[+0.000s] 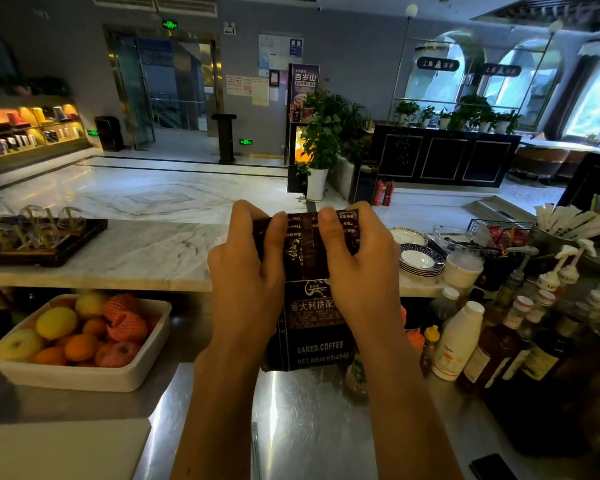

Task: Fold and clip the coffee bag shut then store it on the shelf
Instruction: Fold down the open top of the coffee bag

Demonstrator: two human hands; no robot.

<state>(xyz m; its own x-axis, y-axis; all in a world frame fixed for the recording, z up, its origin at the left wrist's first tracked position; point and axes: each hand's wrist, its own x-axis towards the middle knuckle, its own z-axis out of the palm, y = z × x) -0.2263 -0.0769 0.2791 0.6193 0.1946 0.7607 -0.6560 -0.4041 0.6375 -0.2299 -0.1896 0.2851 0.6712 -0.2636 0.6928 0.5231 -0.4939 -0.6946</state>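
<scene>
Upright on the steel counter [309, 410], the bag [312, 327] has its rolled top pinched by both hands, left hand [246, 271] and right hand [357, 265] gripping either end, with fruit tray [84, 375] well left, bottles [465, 341] near right, marble bar [118, 251] behind.

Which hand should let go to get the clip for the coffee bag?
Hard to say: no clip shows. Left hand and right hand both pinch the coffee bag fold evenly. Perhaps the right, nearest the cluttered side.
</scene>
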